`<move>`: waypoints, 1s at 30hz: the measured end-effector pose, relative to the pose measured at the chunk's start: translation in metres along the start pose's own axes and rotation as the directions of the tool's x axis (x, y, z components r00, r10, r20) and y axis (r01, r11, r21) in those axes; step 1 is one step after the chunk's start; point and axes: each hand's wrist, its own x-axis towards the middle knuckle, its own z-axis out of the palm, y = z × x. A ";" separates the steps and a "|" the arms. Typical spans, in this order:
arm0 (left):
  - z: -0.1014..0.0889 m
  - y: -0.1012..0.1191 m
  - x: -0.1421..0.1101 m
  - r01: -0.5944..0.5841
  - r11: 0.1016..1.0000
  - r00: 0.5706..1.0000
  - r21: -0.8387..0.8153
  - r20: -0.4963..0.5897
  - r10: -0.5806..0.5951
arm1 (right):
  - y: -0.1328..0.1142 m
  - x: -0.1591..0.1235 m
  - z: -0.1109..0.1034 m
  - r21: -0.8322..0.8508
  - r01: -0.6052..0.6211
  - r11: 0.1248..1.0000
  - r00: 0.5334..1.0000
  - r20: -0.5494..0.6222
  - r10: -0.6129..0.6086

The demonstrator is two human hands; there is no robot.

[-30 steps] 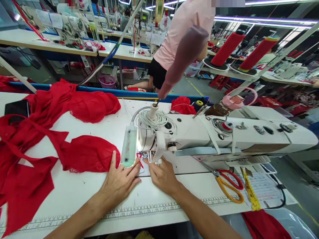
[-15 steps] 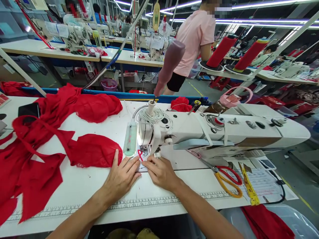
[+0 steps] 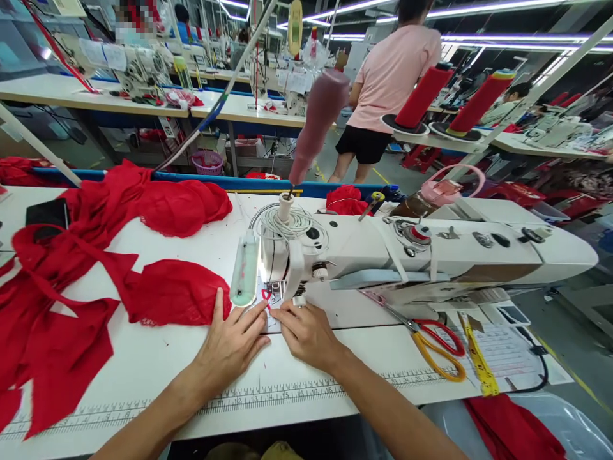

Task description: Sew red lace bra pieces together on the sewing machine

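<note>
A small loop of narrow red strip (image 3: pixel 266 296) lies under the presser foot area of the white sewing machine (image 3: pixel 368 243). My left hand (image 3: pixel 234 342) rests flat on the bed with fingers spread, its index fingertip by the strip's left side and another fingertip at the edge of a red lace-trimmed fabric cup (image 3: pixel 179 292). My right hand (image 3: pixel 306 332) is closed, thumb and index fingertips together at the near end of the strip. Whatever part of the strip lies under the fingertips is hidden.
Red garment pieces (image 3: pixel 62 306) spread over the left of the table, beside a black phone-like object (image 3: pixel 46 217). Scissors (image 3: pixel 438 345) and a yellow tape measure (image 3: pixel 481 358) lie at right. Below is a plastic bin (image 3: pixel 579 421). A person in pink (image 3: pixel 393 76) stands beyond.
Both hands stay at the machine in nearly the same pose, with the red strip still by the presser foot. The person in pink has moved right. The view has shifted slightly.
</note>
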 end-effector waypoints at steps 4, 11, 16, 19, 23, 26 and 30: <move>0.000 0.000 -0.001 -0.010 1.000 1.000 -0.011 -0.006 0.010 | 0.001 0.001 0.002 0.006 -0.020 1.000 0.999 -0.036 0.020; 0.002 0.001 -0.003 -0.021 1.000 1.000 -0.007 -0.021 0.021 | 0.001 0.003 0.004 -0.128 -0.024 0.991 0.997 0.067 0.032; 0.003 0.000 -0.003 -0.001 0.996 1.000 -0.092 0.002 0.001 | 0.001 0.004 0.006 -0.212 -0.037 0.977 0.995 0.080 0.055; 0.002 -0.001 -0.001 -0.011 0.993 1.000 -0.120 -0.005 0.010 | -0.001 0.006 0.004 -0.215 -0.045 0.976 0.996 0.062 0.059; 0.000 -0.003 0.000 -0.020 0.990 1.000 -0.136 -0.025 0.017 | -0.002 0.007 0.000 -0.200 -0.029 0.979 0.995 0.091 0.048; 0.000 -0.003 0.000 -0.027 0.988 0.999 -0.150 -0.031 0.023 | -0.003 0.006 -0.001 -0.173 -0.021 0.985 0.990 0.131 0.044; 0.001 -0.003 -0.003 -0.041 0.989 0.998 -0.140 -0.046 0.035 | -0.002 0.003 0.000 -0.166 0.020 0.986 0.990 0.138 0.003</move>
